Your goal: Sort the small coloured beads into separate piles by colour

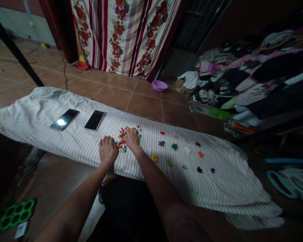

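Note:
A heap of small multicoloured plastic pieces [121,145] lies on a striped cloth [146,168]. My left hand [108,149] rests palm down on the cloth at the heap's left edge, its fingers laid flat. Over the heap's upper right part, my right hand [132,138] bends its fingers down among the pieces. Its fingertips are close together, and anything between them is too small to make out. To the right sit several little single-colour clusters, among them a dark green cluster [174,147], an orange cluster [200,154] and a yellow cluster [155,157].
Two phones, a dark phone [65,119] and a light-edged phone [95,120], lie left on the cloth. Beyond are a purple basin [160,86], a flowered curtain [126,37] and a clothes pile [242,74]. A green-framed object [13,215] is at lower left.

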`<state>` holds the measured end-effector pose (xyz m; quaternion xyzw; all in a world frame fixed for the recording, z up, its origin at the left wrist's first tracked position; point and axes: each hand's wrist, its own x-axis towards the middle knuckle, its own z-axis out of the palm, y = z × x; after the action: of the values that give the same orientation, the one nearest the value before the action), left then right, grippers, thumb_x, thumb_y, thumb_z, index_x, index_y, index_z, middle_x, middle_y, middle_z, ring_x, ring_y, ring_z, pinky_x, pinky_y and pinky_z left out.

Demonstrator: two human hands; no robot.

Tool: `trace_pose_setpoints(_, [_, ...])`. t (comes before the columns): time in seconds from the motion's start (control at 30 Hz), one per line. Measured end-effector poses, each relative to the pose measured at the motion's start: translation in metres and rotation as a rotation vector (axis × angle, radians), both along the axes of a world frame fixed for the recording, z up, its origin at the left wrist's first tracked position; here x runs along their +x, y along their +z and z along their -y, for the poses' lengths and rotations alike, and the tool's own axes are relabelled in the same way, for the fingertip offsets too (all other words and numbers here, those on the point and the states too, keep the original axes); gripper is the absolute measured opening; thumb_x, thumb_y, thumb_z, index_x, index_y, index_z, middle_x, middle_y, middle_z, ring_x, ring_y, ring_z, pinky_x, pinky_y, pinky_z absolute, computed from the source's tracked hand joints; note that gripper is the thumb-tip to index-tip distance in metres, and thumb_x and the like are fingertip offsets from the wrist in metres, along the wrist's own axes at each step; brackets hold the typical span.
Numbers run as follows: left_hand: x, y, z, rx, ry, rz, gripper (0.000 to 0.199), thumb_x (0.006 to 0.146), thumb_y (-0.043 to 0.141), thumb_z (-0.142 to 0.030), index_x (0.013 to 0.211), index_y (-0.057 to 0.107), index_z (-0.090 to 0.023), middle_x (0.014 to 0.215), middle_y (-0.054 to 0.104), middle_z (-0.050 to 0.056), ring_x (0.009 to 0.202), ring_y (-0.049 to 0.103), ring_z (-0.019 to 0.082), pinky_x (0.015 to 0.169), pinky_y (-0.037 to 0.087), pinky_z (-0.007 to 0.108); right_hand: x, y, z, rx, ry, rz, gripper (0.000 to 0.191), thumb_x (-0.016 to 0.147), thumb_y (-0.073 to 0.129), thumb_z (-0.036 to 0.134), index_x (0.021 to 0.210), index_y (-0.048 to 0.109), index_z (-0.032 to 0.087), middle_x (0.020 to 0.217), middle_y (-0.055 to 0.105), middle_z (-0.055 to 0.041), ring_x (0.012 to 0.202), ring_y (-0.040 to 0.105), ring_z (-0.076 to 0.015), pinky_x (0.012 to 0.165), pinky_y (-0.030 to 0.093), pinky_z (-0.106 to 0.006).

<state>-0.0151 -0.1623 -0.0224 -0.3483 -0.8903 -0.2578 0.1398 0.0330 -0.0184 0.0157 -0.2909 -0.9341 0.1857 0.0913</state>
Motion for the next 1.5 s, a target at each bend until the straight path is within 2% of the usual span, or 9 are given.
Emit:
trace_pose_setpoints(0.5, [-0.001,0.0,0.0,0.016,-0.012,0.002,0.03,0.093,0.036,-0.021,0.106,0.063,-0.015,0.12,0.067,0.018,0.12,0.056,0.032,0.103,0.037,0.051,0.001,0.003,0.0,-0.012,0.023,0.025,0.019,0.09,0.059,0.017,0.1,0.074,0.023,0.113,0.065,-0.0089,0.114,0.047,-0.0244,0.095,0.04,-0.034])
trace_pose_setpoints(0.77, [-0.001,0.0,0.0,0.011,-0.01,-0.011,0.031,0.093,0.036,-0.021,0.106,0.063,-0.014,0.12,0.067,0.018,0.119,0.056,0.033,0.103,0.037,0.05,0.008,0.002,-0.003,0.007,0.052,-0.076,0.019,0.091,0.053,0.015,0.097,0.069,0.023,0.102,0.07,-0.0044,0.101,0.055,-0.022,0.095,0.041,-0.034])
trace_pose_setpoints(1.0, [-0.001,0.002,0.002,0.016,-0.015,0.031,0.03,0.093,0.037,-0.022,0.105,0.063,-0.014,0.122,0.066,0.019,0.12,0.056,0.032,0.105,0.036,0.05,0.015,-0.001,0.0,-0.036,0.076,-0.054,0.027,0.09,0.052,0.011,0.107,0.069,0.023,0.112,0.072,-0.0039,0.106,0.06,-0.0192,0.098,0.043,-0.032])
trace_pose_setpoints(1.27, [0.0,0.006,0.003,-0.034,-0.016,-0.011,0.032,0.094,0.035,-0.024,0.102,0.064,-0.012,0.12,0.067,0.019,0.118,0.057,0.031,0.102,0.037,0.047,0.025,0.006,0.005,-0.146,0.061,-0.127,0.029,0.094,0.05,0.012,0.111,0.07,0.024,0.117,0.07,-0.0033,0.108,0.063,-0.0156,0.098,0.046,-0.026])
trace_pose_setpoints(1.5, [-0.002,0.006,0.004,-0.031,-0.015,-0.005,0.031,0.093,0.036,-0.023,0.103,0.064,-0.011,0.116,0.068,0.019,0.118,0.058,0.03,0.099,0.039,0.046,0.046,0.003,0.002,-0.164,0.011,-0.178,0.016,0.094,0.058,0.023,0.105,0.068,0.024,0.11,0.068,-0.0025,0.099,0.064,-0.0163,0.089,0.049,-0.026])
